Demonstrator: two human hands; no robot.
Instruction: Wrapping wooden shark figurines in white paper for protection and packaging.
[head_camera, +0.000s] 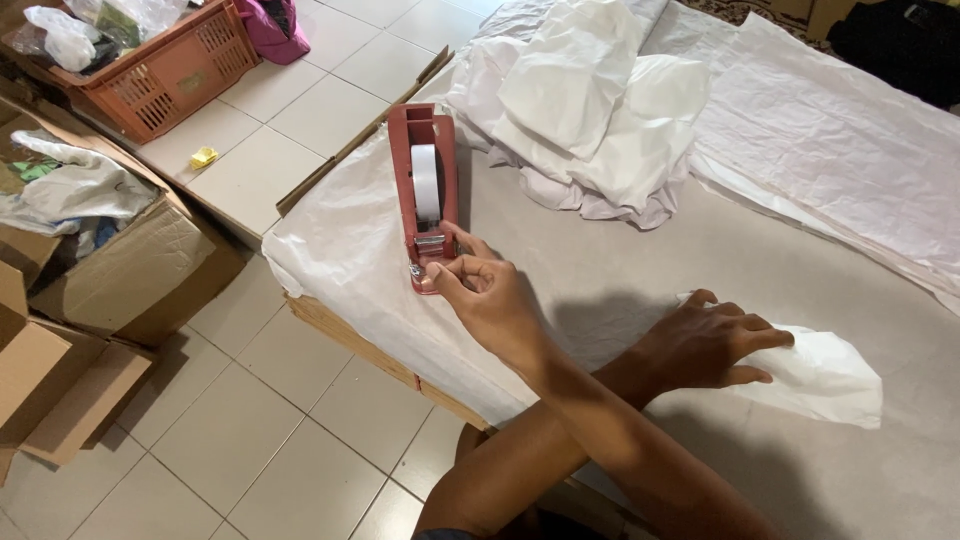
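A low table (640, 270) draped in white paper stood on a pale tiled floor (250, 420) beside cardboard boxes (90, 270). The right hand (480, 290), crossed over, pinched at the red tape dispenser (425, 190); the left hand (710, 345) lay flat, open, on a small paper-wrapped parcel (825, 375).

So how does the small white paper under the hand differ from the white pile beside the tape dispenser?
The small paper piece lies flat, pinned by the left hand; the paper pile is crumpled, heaped and untouched. The piece is far smaller than the pile. Both are white, on the same table.
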